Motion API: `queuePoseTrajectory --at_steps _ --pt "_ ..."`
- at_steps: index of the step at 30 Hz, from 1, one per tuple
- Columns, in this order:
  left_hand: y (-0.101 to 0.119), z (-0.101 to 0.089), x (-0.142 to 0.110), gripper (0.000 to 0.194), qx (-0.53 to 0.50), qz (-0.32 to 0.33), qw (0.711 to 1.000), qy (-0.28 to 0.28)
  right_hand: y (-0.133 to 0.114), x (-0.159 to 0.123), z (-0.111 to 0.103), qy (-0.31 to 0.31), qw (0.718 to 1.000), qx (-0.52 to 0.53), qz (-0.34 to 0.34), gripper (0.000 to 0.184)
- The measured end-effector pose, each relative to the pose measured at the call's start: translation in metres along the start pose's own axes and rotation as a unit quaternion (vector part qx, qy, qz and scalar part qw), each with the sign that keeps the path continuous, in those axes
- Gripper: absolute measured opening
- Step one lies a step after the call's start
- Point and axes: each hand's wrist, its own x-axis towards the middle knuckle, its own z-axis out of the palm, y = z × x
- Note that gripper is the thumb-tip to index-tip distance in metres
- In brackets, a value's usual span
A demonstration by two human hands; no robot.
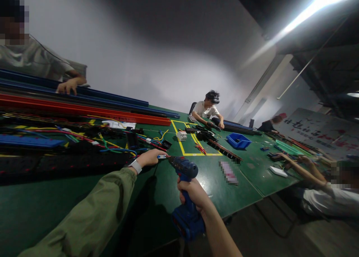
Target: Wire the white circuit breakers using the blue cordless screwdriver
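Your drill point(186, 170) points left, long axis crosswise.
Your right hand point(193, 191) grips it; your left hand point(150, 158) pinches a small part point(162, 156).

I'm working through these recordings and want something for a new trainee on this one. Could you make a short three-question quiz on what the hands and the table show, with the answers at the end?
1. Which hand grips the power drill?
A) the left hand
B) the right hand
C) neither hand

2. True or false: the left hand holds a small piece in its fingers, close to the drill's tip.

3. Fill in the blank: the open bin on the green table is coloured ____.

Key: 1 B; 2 true; 3 blue.
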Motion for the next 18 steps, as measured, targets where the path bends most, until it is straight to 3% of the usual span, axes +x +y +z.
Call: queuePoseTrajectory --at_steps 18 --pt "0.003 -0.002 -0.001 0.061 0.014 0.002 1.0 -0.012 -0.008 -0.01 0.009 0.031 0.999 -0.011 -0.012 0.019"
